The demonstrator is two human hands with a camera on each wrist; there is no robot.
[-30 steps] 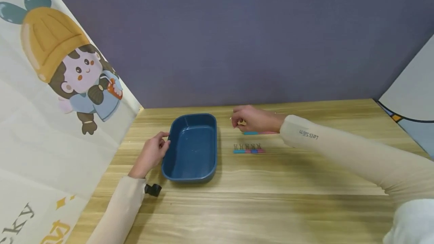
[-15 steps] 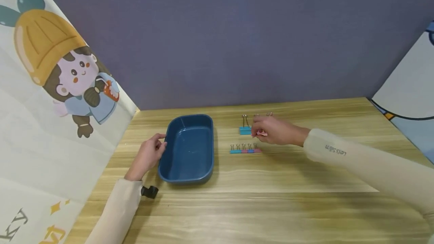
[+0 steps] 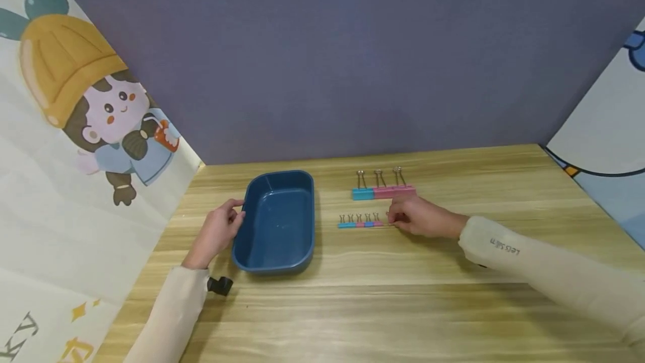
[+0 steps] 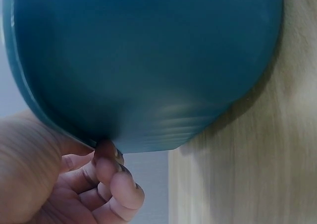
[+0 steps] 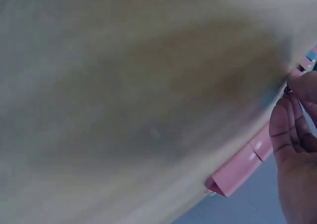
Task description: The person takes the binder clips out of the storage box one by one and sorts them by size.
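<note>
My left hand (image 3: pixel 216 234) pinches the left rim of a deep blue plastic basin (image 3: pixel 274 228). In the left wrist view its thumb and fingertips meet on the edge of the basin (image 4: pixel 148 60). My right hand (image 3: pixel 423 216) is at the right end of a row of small binder clips (image 3: pixel 360 224) in blue and pink. Its thumb and forefinger pinch something tiny there, apparently a small binder clip, mostly hidden by the fingertips. Just behind stand larger binder clips, one blue (image 3: pixel 363 194) and the others pink (image 3: pixel 395 191), side by side with handles up.
A wooden tabletop (image 3: pixel 353 318) carries everything. A grey-purple panel (image 3: pixel 353 60) rises along its back edge. White printed sheets (image 3: pixel 45 200) stand at the left and right. A black clip-like piece (image 3: pixel 220 285) sticks out at the left cuff.
My right hand has moved from the left end of the large clips, across the pink ones, to the right end of the small row. My left hand has stayed at the basin's rim.
</note>
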